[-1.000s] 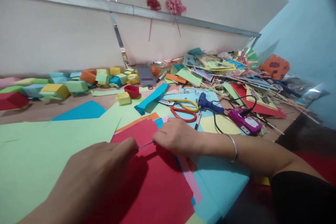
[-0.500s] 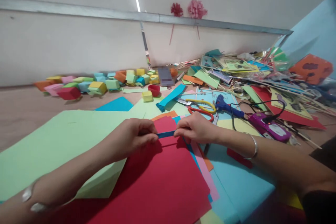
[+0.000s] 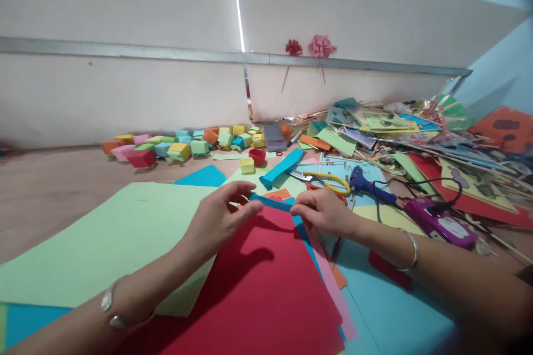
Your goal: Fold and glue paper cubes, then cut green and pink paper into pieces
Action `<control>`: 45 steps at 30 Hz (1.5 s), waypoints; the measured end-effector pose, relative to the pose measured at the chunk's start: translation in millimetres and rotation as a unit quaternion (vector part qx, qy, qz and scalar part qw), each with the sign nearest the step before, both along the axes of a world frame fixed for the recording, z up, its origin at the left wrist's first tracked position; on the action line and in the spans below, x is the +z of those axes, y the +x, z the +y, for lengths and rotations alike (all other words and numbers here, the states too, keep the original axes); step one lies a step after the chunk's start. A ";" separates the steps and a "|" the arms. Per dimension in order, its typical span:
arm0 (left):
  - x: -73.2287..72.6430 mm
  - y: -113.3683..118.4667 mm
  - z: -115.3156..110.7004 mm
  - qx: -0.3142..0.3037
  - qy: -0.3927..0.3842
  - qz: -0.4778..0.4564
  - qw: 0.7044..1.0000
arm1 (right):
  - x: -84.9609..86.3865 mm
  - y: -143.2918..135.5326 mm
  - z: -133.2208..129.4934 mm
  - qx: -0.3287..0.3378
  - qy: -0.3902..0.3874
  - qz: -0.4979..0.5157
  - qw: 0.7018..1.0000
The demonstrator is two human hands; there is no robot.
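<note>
A narrow blue paper strip (image 3: 272, 202) stretches between my hands above a red sheet (image 3: 258, 288). My right hand (image 3: 322, 211) pinches its right end between thumb and fingers. At the other end, my left hand (image 3: 222, 213) has its thumb and fingers parted around the strip's tip, not gripping it; whether a finger touches it I cannot tell. Under my left forearm lies a light green sheet (image 3: 125, 238). Just beyond the hands are a wider folded blue paper piece (image 3: 282, 169) and scissors (image 3: 333, 182) with yellow and red handles, partly hidden by my right hand.
A blue glue gun (image 3: 370, 186) is wired to a purple power strip (image 3: 439, 222) at right. Several small paper boxes (image 3: 179, 152) line the back left. Piled papers and sticks (image 3: 375, 125) fill the back right. A white panel (image 3: 166, 89) stands behind.
My left hand has loosened its pinch and spread its fingers at the strip's left end. My right hand still holds the strip. The view has tilted up and turned slightly left.
</note>
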State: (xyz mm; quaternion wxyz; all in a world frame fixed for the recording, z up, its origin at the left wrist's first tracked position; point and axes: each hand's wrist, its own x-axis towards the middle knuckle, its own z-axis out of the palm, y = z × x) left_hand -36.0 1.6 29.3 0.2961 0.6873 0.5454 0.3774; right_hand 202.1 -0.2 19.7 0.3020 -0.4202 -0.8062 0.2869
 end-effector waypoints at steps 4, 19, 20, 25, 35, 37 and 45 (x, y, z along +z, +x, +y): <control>-7.5 8.2 -6.6 -0.015 -0.059 -0.019 0.998 | -4.8 -4.2 -7.0 0.050 0.022 0.021 0.998; -7.0 19.3 -31.4 -0.188 -0.010 0.182 0.965 | -17.2 -16.3 -21.7 -0.032 0.220 0.020 0.975; -6.9 20.9 -34.5 -0.200 -0.035 0.173 0.964 | -18.4 -17.5 -22.9 -0.039 0.226 0.018 0.973; -11.3 24.3 -41.3 -0.222 -0.156 0.069 0.960 | -19.5 -22.9 -28.7 -0.043 0.261 0.016 0.964; -9.4 22.6 -37.0 -0.220 -0.216 -0.053 0.950 | -14.8 -20.3 -28.6 0.053 0.498 -0.068 0.863; -7.6 22.7 -37.7 -0.228 -0.214 -0.073 0.947 | -15.4 -19.9 -27.5 0.054 0.517 -0.088 0.849; -10.5 22.7 -37.8 -0.240 -0.263 -0.143 0.923 | -19.6 -18.8 -25.2 0.051 0.565 -0.129 0.813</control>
